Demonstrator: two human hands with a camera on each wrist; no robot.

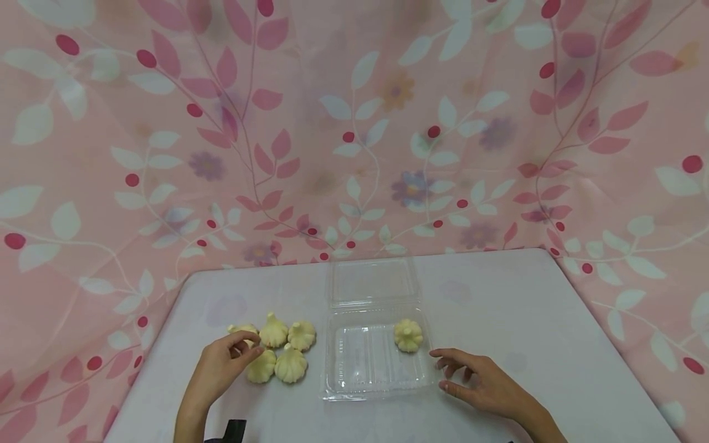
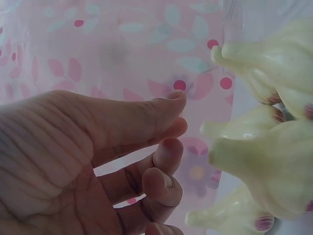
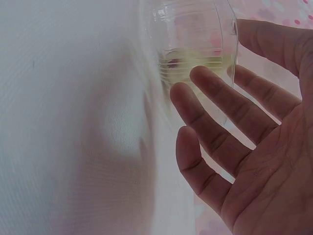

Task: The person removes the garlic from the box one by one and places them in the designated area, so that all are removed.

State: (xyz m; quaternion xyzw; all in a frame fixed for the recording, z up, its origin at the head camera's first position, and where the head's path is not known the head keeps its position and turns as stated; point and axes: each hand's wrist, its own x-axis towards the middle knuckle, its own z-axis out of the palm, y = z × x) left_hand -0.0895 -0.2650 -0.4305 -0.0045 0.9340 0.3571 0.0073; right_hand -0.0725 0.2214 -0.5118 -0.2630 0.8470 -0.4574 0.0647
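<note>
Several pale garlic bulbs (image 1: 291,364) lie grouped on the left of the table. My left hand (image 1: 224,363) hovers over the near-left side of this group, fingers loosely bent and holding nothing; it partly covers two bulbs. In the left wrist view the thumb and fingertips point toward the bulbs (image 2: 264,164), with a gap between. One more garlic bulb (image 1: 408,336) sits in the right half of a clear plastic clamshell container (image 1: 354,357). Beside that container's right wall is my right hand (image 1: 487,384), fingers spread and relaxed, fingertips right at the wall in the right wrist view.
The container's lid (image 1: 373,282) is laid back toward the far edge of the white-covered table (image 1: 498,295). Behind the table hangs a pink leaf-patterned cloth (image 1: 310,154). A black strap piece (image 1: 235,429) shows by the left wrist.
</note>
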